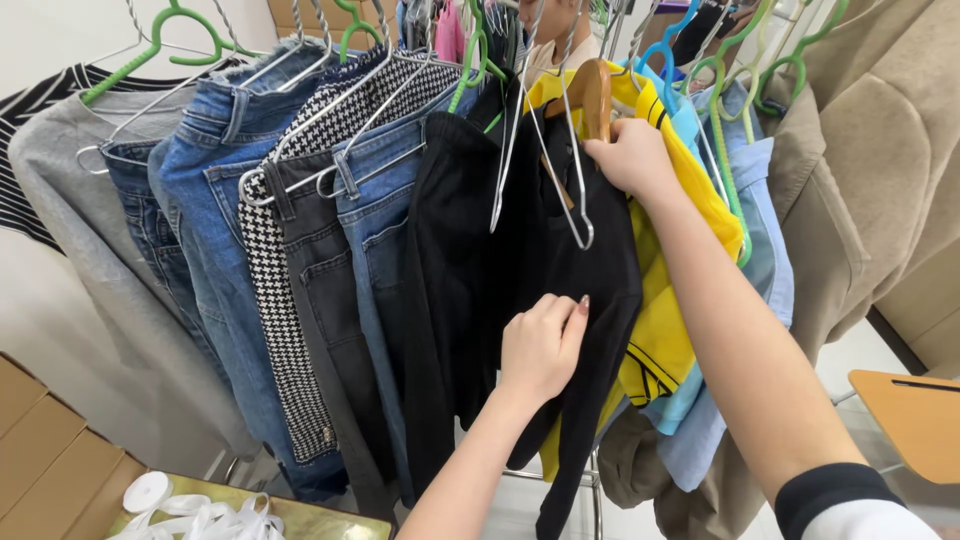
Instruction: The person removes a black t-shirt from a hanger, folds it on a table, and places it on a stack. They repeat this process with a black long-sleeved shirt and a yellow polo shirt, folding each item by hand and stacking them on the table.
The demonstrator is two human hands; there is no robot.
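A plain white wall (40, 40) is running along the left side behind the rack, with stacked brown cardboard boxes (50, 455) sitting against its foot. A pale tiled floor (850, 360) is showing at the lower right, where the rounded corner of an orange wooden tabletop (915, 415) is jutting in from the edge. At the bottom left, a yellowish table surface (320, 520) is carrying a loose heap of white ribbon (190, 515), and even, soft light is filling the room.
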